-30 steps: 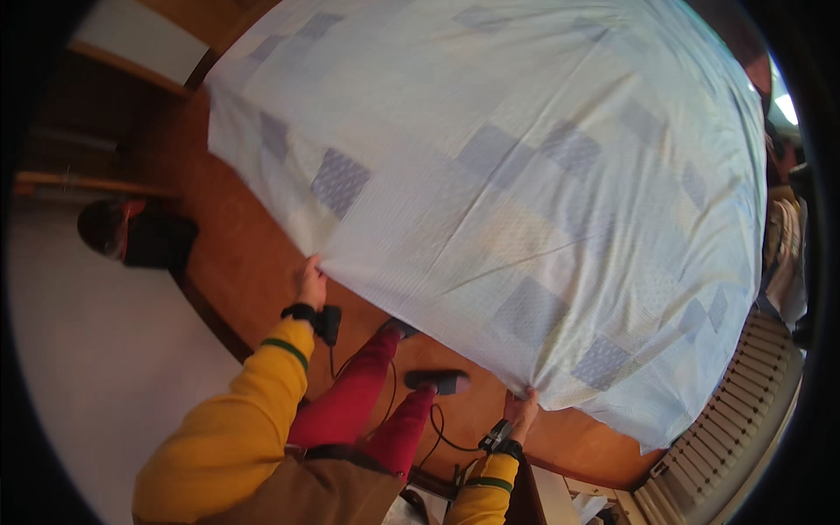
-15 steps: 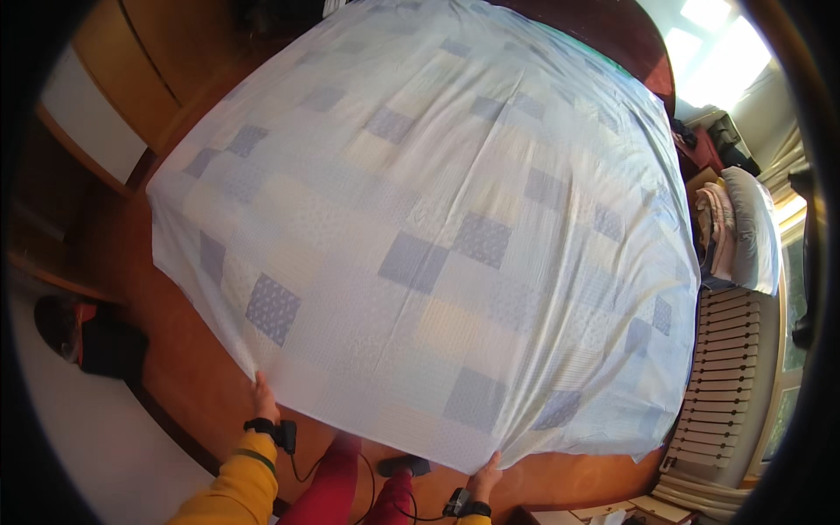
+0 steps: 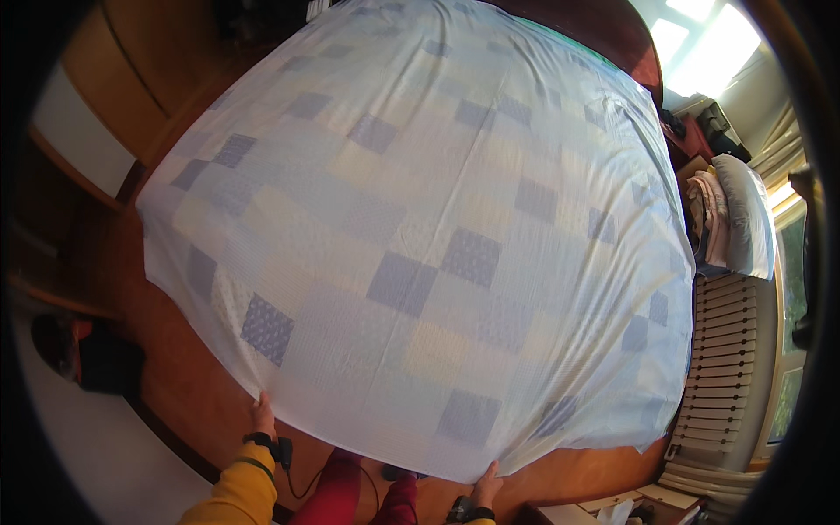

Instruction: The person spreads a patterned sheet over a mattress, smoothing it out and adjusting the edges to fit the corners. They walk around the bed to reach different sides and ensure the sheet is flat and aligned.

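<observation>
A pale patchwork bed sheet (image 3: 350,254) with blue, cream and white squares is spread over a large bed, its near edge held up above the floor. My left hand (image 3: 263,415) grips that edge toward the left corner. Farther right, my right hand (image 3: 488,484) pinches the same edge close to the lower rim of the view. Between my hands the edge runs fairly straight and taut. Long soft creases cross the sheet's middle and right side. Both wrists wear dark straps with small devices and a cable.
A dark red headboard (image 3: 604,31) stands at the far end. To the right are a white radiator (image 3: 717,359), a pillow (image 3: 745,214) and folded bedding (image 3: 710,206). Wooden cabinets (image 3: 131,52) line the left. A black bag-like object (image 3: 109,359) lies at left. An open drawer (image 3: 604,507) sits lower right.
Both hands have moved slightly down toward me with the sheet's edge, still holding it. The creases on the sheet's right side look flatter. The whole view has shifted a little.
</observation>
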### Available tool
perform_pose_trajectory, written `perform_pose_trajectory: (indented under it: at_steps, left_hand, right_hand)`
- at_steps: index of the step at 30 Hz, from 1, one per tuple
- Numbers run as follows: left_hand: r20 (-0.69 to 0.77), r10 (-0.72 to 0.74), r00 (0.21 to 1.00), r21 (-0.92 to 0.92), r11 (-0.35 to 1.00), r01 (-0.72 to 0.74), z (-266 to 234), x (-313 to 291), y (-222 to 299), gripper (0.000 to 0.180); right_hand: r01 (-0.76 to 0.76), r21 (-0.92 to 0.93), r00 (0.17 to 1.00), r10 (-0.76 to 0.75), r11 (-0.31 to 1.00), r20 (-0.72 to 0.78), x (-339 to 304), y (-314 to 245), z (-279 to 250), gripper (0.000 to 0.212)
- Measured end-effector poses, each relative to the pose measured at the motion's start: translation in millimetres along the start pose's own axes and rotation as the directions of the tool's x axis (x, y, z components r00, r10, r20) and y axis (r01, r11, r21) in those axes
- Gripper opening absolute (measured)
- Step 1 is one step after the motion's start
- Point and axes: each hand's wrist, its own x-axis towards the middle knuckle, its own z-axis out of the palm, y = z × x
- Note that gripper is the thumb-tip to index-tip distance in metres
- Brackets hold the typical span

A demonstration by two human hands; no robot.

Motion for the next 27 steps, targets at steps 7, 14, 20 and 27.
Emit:
perform_pose_trajectory:
  at_steps: [7, 14, 20, 27]
  left_hand:
    - [0.068, 0.224, 0.972, 0.497, 0.837, -0.228, 22.0, -14.3, 14.7, 0.084]
    - [0.339, 0.241, 0.909, 0.382, 0.848, -0.367, 73.2, -48.3, 39.6, 0.074]
    - [0.500, 0.338, 0.797, 0.521, 0.618, -0.589, 126.5, -121.8, 49.2, 0.063]
    - [0.760, 0.271, 0.590, 0.416, 0.495, -0.763, 226.9, -223.2, -11.1, 0.051]
  right_hand:
    - [-0.304, -0.114, 0.919, 0.323, 0.946, 0.227, 29.3, 31.6, -31.2, 0.034]
    - [-0.201, -0.227, 0.925, 0.261, 0.953, 0.276, -23.4, 64.5, -98.6, 0.033]
    - [-0.268, -0.121, 0.943, 0.286, 0.956, 0.172, -50.8, 81.3, -173.8, 0.026]
    - [-0.356, -0.118, 0.918, 0.370, 0.927, 0.143, -42.2, 130.9, -258.4, 0.021]
